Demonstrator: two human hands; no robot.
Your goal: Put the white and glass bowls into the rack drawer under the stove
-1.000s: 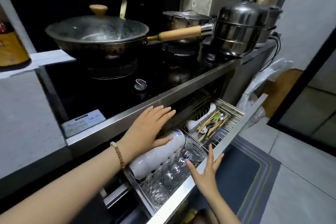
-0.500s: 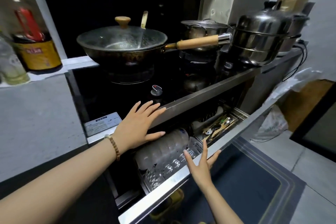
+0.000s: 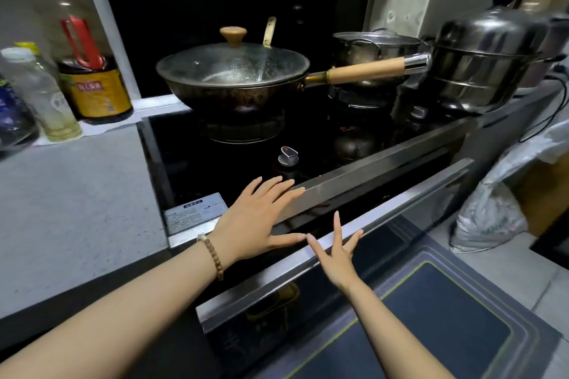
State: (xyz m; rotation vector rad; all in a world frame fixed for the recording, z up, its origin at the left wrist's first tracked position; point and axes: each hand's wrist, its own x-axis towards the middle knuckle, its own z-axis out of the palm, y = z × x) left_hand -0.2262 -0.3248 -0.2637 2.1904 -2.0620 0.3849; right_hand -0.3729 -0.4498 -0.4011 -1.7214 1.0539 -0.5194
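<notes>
The rack drawer [image 3: 400,203] under the stove is nearly closed; only a dark slit shows above its steel front edge, and the white and glass bowls inside are hidden. My right hand [image 3: 337,251] presses flat on the drawer's front rim with fingers spread and straight. My left hand [image 3: 261,215], a bead bracelet on its wrist, rests flat with straight fingers on the steel front edge of the stove [image 3: 369,169], just above the drawer.
A lidded wok [image 3: 234,77] with a long wooden handle sits on the burner, a small pot [image 3: 372,49] and a steel steamer [image 3: 486,61] to its right. Bottles [image 3: 92,77] stand on the grey counter at left. A dark mat [image 3: 446,317] and a plastic bag [image 3: 489,212] lie on the floor.
The drawer has slid in from wide open to almost closed under my right hand, hiding the bowls and cutlery. My left hand rose from the bowls to the stove's edge.
</notes>
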